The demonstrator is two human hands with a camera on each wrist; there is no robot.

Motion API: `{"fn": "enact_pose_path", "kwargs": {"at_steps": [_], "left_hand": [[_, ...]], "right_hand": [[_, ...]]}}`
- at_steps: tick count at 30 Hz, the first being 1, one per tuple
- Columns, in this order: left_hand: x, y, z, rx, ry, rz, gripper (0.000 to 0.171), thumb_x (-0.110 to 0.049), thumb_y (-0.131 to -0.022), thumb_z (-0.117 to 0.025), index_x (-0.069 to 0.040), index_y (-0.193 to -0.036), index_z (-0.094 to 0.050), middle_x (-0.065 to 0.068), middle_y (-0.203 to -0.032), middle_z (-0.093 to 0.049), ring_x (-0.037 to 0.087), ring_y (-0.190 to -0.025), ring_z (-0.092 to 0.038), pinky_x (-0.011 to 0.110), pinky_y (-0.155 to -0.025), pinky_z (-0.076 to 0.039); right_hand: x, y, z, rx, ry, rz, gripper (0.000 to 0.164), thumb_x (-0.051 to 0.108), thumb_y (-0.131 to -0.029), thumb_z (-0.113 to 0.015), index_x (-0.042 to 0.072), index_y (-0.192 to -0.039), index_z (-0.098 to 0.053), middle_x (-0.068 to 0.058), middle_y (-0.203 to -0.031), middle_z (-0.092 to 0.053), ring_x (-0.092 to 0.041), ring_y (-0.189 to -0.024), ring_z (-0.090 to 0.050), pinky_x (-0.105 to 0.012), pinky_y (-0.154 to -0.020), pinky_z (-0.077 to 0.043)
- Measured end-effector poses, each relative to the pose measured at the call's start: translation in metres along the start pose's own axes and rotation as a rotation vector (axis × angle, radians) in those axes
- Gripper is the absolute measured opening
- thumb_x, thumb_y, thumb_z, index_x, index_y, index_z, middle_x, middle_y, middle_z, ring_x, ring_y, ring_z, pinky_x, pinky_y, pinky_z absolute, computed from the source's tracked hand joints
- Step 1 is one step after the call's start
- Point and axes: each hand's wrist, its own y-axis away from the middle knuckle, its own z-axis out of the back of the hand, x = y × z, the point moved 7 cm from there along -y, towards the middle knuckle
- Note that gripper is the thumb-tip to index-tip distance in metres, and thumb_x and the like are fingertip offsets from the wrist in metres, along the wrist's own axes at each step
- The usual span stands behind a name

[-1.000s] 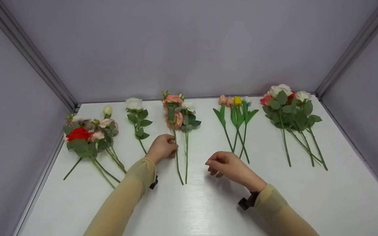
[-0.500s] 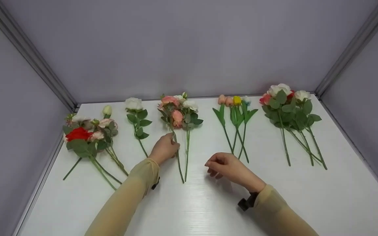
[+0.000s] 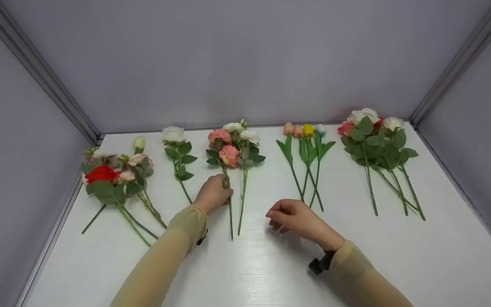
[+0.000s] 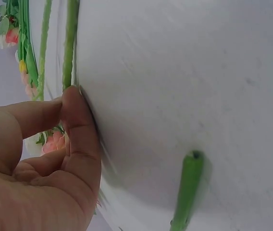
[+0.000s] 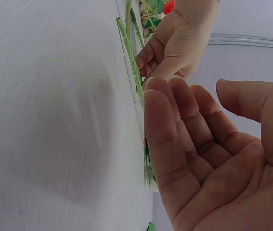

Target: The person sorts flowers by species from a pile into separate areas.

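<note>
My left hand pinches the green stem of a pink flower between thumb and fingers; in the left wrist view the stem runs up from the fingertips. Two pink blooms show above the hand. Just to the right lies a white flower, its stem alongside and apart at the bottom. My right hand hovers over the table to the right of these stems, fingers loosely bent. The right wrist view shows its palm holding nothing.
Along the white table lie a mixed bunch with a red flower at left, a single white rose, several tulips right of the middle, and white and red roses at far right. Grey panels enclose the back and sides.
The pink flower has turned in my left hand, so its blooms now face up, and its stem's lower end has shifted slightly left. My right hand has hardly moved.
</note>
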Motion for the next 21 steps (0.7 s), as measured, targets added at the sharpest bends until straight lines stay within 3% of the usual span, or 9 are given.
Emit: {"fn": "enact_pose_path", "kwargs": {"at_steps": [4, 8, 12, 17, 21], "left_hand": [[-0.001, 0.003, 0.0, 0.014, 0.024, 0.011, 0.048, -0.009, -0.098, -0.064, 0.005, -0.142, -0.052, 0.004, -0.074, -0.063, 0.013, -0.06, -0.057, 0.031, -0.065, -0.049], [0.002, 0.008, 0.001, 0.035, 0.08, 0.056, 0.059, -0.018, -0.101, -0.064, 0.002, -0.152, -0.042, 0.006, -0.085, -0.068, 0.014, -0.065, -0.062, 0.032, -0.069, -0.052], [0.008, 0.012, 0.01, 0.004, 0.126, 0.083, 0.057, -0.025, -0.103, -0.064, 0.0, -0.151, -0.046, 0.007, -0.098, -0.066, 0.016, -0.07, -0.065, 0.032, -0.069, -0.053], [0.021, 0.019, 0.047, -0.127, 0.138, 0.072, 0.037, -0.022, -0.105, -0.058, -0.002, -0.135, -0.06, 0.011, -0.105, -0.064, 0.021, -0.076, -0.067, 0.033, -0.063, -0.054], [0.043, 0.023, 0.091, -0.294, 0.08, 0.059, 0.03, -0.018, -0.106, -0.051, -0.002, -0.127, -0.064, 0.015, -0.112, -0.065, 0.027, -0.09, -0.064, 0.041, -0.077, -0.053]], "right_hand": [[0.0, 0.001, 0.0, 0.003, -0.002, -0.008, 0.036, 0.037, -0.1, -0.068, 0.002, -0.108, -0.071, -0.011, -0.093, -0.073, -0.028, -0.086, -0.071, -0.043, -0.074, -0.062], [0.0, 0.001, 0.0, 0.0, -0.004, -0.012, 0.036, 0.037, -0.099, -0.069, 0.002, -0.106, -0.071, -0.012, -0.093, -0.072, -0.028, -0.085, -0.07, -0.044, -0.075, -0.061], [-0.001, -0.001, 0.001, -0.004, 0.004, -0.019, 0.034, 0.036, -0.099, -0.07, 0.002, -0.106, -0.071, -0.012, -0.093, -0.072, -0.028, -0.086, -0.07, -0.044, -0.075, -0.061], [0.005, -0.009, 0.001, -0.019, 0.078, -0.004, 0.03, 0.034, -0.101, -0.068, 0.004, -0.105, -0.072, -0.01, -0.093, -0.071, -0.026, -0.085, -0.069, -0.041, -0.074, -0.061], [0.021, -0.019, -0.003, -0.054, 0.23, 0.051, 0.026, 0.035, -0.102, -0.066, 0.011, -0.103, -0.074, 0.0, -0.091, -0.071, -0.019, -0.082, -0.066, -0.037, -0.071, -0.056]]}}
